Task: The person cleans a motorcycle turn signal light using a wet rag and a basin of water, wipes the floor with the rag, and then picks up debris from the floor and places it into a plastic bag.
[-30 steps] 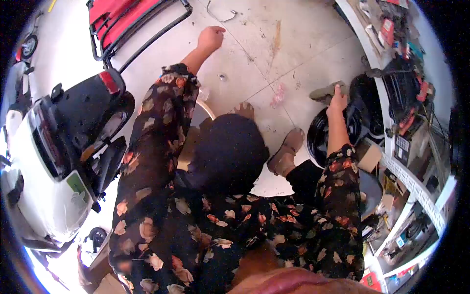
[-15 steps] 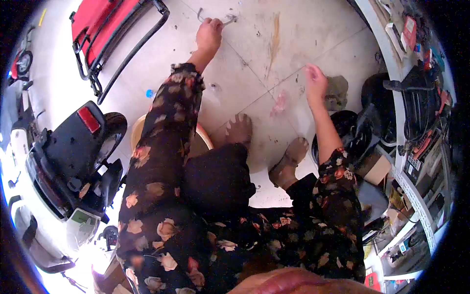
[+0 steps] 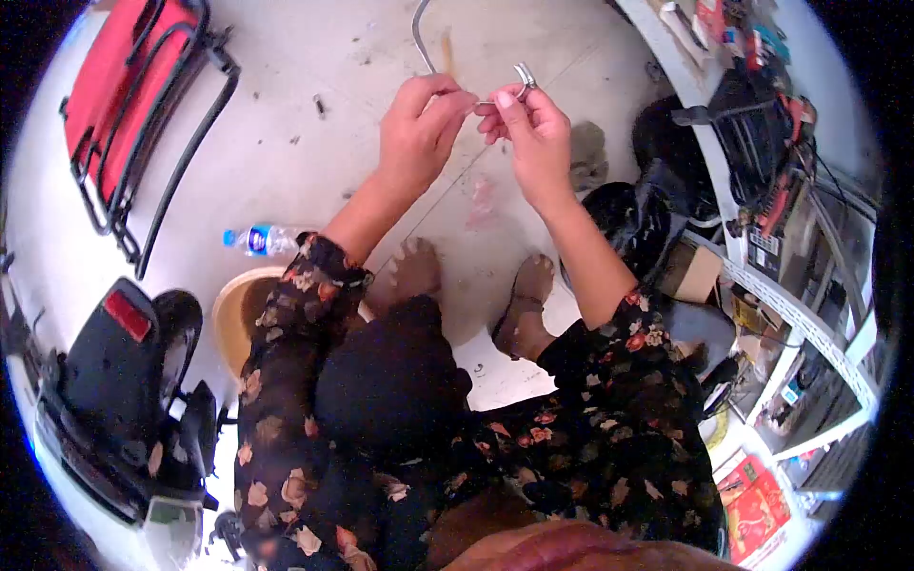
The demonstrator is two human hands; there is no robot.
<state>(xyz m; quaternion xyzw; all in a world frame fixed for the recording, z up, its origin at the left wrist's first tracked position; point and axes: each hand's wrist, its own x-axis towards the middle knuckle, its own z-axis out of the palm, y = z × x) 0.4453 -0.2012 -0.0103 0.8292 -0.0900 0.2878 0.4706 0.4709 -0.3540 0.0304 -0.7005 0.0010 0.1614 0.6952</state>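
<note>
"What are the hands grasping?"
"Left hand [image 3: 411, 133] and right hand [image 3: 538, 138] both pinch one thin tube [image 3: 417, 33], a short length lying crosswise between them."
"And past the grip?"
"Its metal end [image 3: 526, 76] juts just beyond the right; the long curve runs forward from the left."

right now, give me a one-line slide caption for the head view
Both hands hold a bent metal piece above the floor; plastic bottle at left.

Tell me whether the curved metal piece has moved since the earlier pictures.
Yes: the metal piece left the floor and moved rightward in view, nearer the pink patch.
</note>
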